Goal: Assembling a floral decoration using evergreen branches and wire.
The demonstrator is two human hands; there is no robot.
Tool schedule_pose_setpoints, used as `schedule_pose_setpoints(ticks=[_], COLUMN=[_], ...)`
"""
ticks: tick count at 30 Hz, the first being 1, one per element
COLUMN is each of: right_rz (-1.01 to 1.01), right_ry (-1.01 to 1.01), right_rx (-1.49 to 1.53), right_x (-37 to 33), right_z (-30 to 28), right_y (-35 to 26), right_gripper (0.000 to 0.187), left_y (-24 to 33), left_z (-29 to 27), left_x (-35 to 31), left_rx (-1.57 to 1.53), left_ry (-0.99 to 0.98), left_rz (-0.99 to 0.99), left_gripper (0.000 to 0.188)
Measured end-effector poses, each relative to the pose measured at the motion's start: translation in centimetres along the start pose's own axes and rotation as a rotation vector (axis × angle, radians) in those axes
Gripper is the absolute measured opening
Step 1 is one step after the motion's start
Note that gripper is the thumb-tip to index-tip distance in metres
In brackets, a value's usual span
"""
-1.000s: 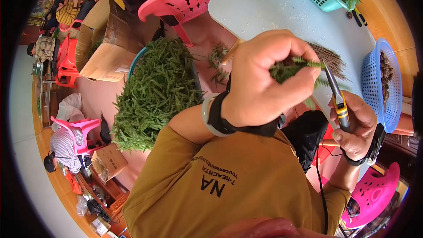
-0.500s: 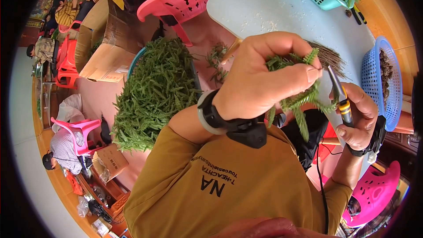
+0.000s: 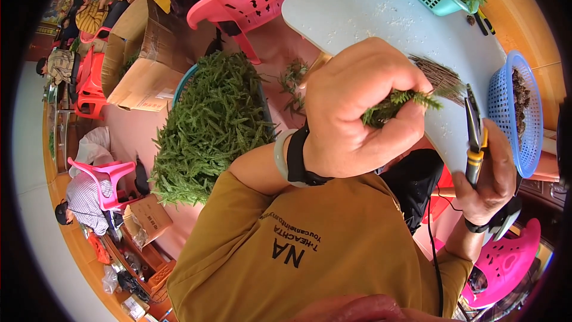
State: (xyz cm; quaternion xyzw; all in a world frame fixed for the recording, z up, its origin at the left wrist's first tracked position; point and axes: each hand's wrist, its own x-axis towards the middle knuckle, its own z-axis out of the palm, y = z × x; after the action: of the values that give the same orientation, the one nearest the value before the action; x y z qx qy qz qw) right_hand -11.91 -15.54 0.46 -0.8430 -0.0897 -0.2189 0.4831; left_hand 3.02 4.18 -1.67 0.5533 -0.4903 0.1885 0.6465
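My left hand point(image 3: 348, 113) is closed around a green fir-like sprig point(image 3: 386, 109). Its needles poke out between thumb and fingers, and the rest is hidden in the fist. To the right, my right hand point(image 3: 496, 182) grips a pair of pliers point(image 3: 475, 158) with yellow-and-dark handles, the metal jaws pointing up and away from me. A gap separates the jaws from the sprig. Just beyond my hands, a bundle of thin brown stems point(image 3: 440, 76) lies on the pale table point(image 3: 333, 15).
Left of me a tub is heaped with green sprigs point(image 3: 208, 125), near a cardboard box point(image 3: 146, 71). A green basket point(image 3: 435, 0) of greenery and a blue basket point(image 3: 496, 122) of brown pieces edge the table. A pink chair point(image 3: 247, 0) stands beyond. Other people sit far left.
My left hand has rolled over and closed into a fist on the sprig, which hung down loosely before. My right hand has drawn the pliers slightly away to the right.
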Motion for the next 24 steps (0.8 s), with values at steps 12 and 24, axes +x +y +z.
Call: schedule_pose_setpoints(ticks=[12,24], right_rz=[-0.563,-0.69], right_ry=[0.027,0.06], right_rx=[-1.285,-1.469], right_x=[1.5,1.8], right_z=[-1.1,-0.8], right_y=[-2.3,-2.4], right_gripper=[0.049,0.037], left_y=[2.9,3.3], left_z=[0.9,0.4], left_x=[0.3,0.9], left_rx=[-0.536,-0.721], left_ry=[0.168,0.212], left_rz=[-0.786,-0.889], left_gripper=[0.006,0.008])
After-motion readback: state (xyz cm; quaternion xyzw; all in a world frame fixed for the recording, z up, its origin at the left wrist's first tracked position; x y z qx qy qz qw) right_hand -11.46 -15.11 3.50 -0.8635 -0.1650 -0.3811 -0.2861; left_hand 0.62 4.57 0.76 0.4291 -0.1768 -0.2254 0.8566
